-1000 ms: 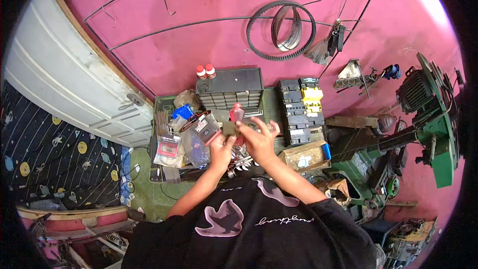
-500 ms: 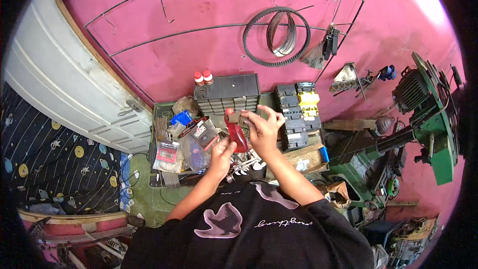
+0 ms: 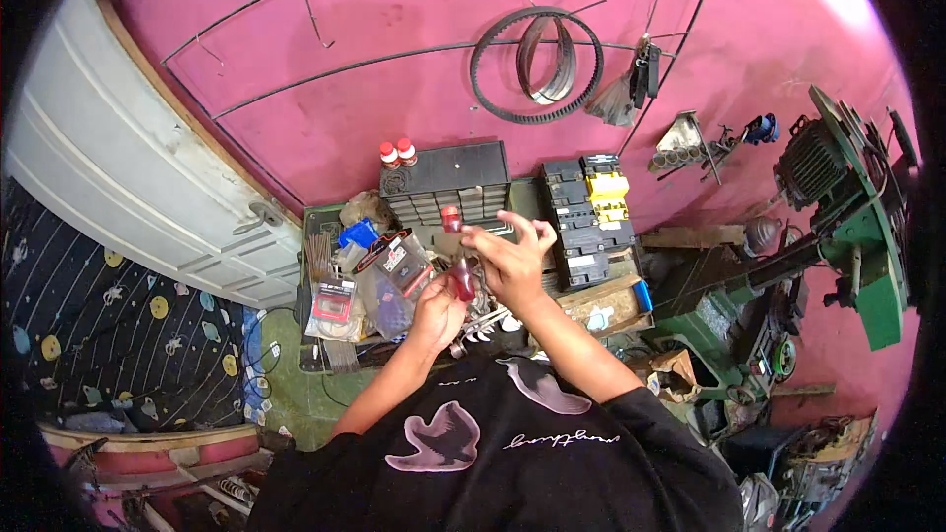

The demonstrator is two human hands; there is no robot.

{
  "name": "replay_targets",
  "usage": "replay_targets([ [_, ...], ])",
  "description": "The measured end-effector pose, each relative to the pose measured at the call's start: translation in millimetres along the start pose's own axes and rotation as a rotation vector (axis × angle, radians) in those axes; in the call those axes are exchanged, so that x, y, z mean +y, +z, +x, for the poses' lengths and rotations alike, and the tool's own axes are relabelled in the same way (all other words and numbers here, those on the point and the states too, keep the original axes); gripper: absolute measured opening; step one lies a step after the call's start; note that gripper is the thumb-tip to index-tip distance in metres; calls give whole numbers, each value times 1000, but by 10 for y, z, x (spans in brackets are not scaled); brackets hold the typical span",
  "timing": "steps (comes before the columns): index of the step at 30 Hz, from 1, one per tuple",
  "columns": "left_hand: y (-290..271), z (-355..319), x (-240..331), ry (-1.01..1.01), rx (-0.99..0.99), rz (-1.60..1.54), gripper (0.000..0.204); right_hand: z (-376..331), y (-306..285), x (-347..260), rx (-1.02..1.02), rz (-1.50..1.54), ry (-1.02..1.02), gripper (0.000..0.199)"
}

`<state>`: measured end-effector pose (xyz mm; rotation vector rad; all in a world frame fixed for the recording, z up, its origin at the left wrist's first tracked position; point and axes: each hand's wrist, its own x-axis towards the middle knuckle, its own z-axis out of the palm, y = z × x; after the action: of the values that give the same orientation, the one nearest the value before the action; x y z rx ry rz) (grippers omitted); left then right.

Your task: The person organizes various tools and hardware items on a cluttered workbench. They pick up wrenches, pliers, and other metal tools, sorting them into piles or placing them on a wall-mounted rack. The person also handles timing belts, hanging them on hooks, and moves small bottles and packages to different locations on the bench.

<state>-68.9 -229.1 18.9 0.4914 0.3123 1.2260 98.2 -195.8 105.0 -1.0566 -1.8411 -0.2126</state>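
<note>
Above the cluttered bench, my left hand point(image 3: 440, 312) is closed round the lower end of a glossy red curved piece point(image 3: 462, 282). Its narrow upper end point(image 3: 451, 218) rises past my fingers, with a lighter red top. My right hand point(image 3: 512, 264) lies across the middle of the red piece, thumb and forefinger pinched, the other fingers raised. The brown folded scrap in that pinch is mostly hidden now. What kind of part the red piece is, I cannot tell. Several metal wrenches point(image 3: 480, 323) lie just below my hands.
Behind stand a dark drawer cabinet point(image 3: 443, 169) with two small red-capped bottles point(image 3: 397, 153), and several batteries point(image 3: 581, 222) to its right. Packaged parts point(image 3: 402, 264) lie left of my hands. An open cardboard box point(image 3: 603, 312) and a green machine point(image 3: 709, 320) are at right.
My right hand has shifted slightly left and down, now covering the middle of the red piece. The brown scrap is less visible. The whole view has shifted a little.
</note>
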Motion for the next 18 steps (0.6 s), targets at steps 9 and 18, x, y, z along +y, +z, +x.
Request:
replay_targets([
  [9,-12,-13,48,-16,80,214,40,-453,-14,-80,-64,118,22,30],
  [18,95,-49,195,-61,-38,273,43,-33,-122,-33,-87,-100,36,30],
])
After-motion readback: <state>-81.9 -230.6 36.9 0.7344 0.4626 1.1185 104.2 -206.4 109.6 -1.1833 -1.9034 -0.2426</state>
